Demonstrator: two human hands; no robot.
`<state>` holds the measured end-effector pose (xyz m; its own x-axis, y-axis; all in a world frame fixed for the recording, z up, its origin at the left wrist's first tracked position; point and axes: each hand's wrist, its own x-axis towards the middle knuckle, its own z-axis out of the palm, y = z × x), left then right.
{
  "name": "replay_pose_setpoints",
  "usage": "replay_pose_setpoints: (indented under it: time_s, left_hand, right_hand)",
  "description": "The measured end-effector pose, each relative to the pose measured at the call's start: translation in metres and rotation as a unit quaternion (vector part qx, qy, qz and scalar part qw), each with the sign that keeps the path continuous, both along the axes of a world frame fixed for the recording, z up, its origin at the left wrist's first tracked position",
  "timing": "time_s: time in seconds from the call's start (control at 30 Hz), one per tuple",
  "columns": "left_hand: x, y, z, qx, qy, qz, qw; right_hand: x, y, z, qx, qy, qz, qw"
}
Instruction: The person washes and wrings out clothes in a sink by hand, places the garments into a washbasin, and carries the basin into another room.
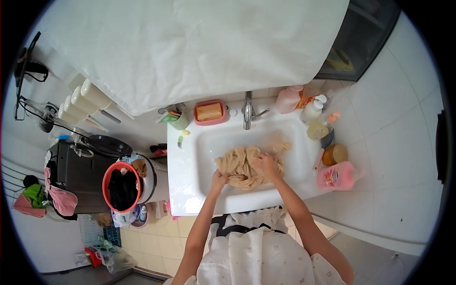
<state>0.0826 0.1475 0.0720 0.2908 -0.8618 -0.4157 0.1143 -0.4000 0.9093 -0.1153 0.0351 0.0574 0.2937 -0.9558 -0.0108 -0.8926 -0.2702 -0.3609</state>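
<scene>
A bunched, wet-looking tan cloth (pixel 241 166) lies in the white sink basin (pixel 209 142). At its left edge my left hand (pixel 219 180) is closed on a fold of it. My right hand (pixel 267 166) presses into the right part of the cloth with its fingers curled, gripping the fabric. Cloudy water shows around the cloth's upper right. Behind the basin stands the metal faucet (pixel 247 111), above the cloth and apart from both hands.
A pink soap dish (pixel 210 122) with a bar and a green cup (pixel 179 123) stand at the back left. Several bottles, including a pink bottle (pixel 336 176), line the right side. Left of the sink, a red basin (pixel 105 190) holds dark clothes.
</scene>
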Motion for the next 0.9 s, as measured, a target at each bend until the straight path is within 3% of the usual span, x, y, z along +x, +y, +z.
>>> replay_pose_setpoints:
  time_s: [0.07,0.1,0.17,0.3,0.37,0.47,0.63,0.7,0.8,0.9]
  left_hand:
    - [0.012,0.003,0.018,-0.015,-0.014,0.006,1.000]
    - [0.017,0.005,0.026,-0.026,-0.026,0.014,0.999]
    - [0.031,0.005,0.039,0.014,-0.039,0.070,0.997]
    - [0.058,0.007,0.062,-0.070,-0.034,0.053,0.996]
    - [0.065,0.006,0.081,-0.111,-0.042,0.046,0.992]
    - [0.074,0.002,0.117,-0.115,-0.035,0.014,0.993]
    - [0.080,-0.007,0.166,-0.112,-0.103,-0.031,0.988]
    - [0.085,-0.008,0.185,-0.120,-0.121,-0.033,0.985]
    - [0.098,-0.006,0.194,-0.117,-0.091,-0.011,0.989]
    - [0.092,-0.002,0.195,-0.112,-0.078,-0.022,0.990]
  right_hand:
    - [-0.011,-0.012,-0.002,0.141,-0.204,-0.050,0.967]
    - [-0.018,-0.016,0.001,0.139,-0.203,-0.053,0.968]
    - [-0.030,-0.020,0.015,0.001,-0.369,-0.104,0.923]
    - [-0.055,-0.025,0.056,0.006,-0.347,-0.129,0.929]
    - [-0.063,-0.027,0.067,-0.046,-0.419,-0.152,0.894]
    - [-0.078,-0.034,0.089,-0.051,-0.504,-0.153,0.849]
    - [-0.088,-0.033,0.150,-0.033,-0.528,-0.169,0.831]
    - [-0.087,-0.027,0.178,-0.013,-0.616,-0.201,0.762]
    - [-0.103,-0.027,0.193,0.002,-0.670,-0.205,0.714]
    - [-0.116,-0.033,0.181,-0.025,-0.613,-0.209,0.762]
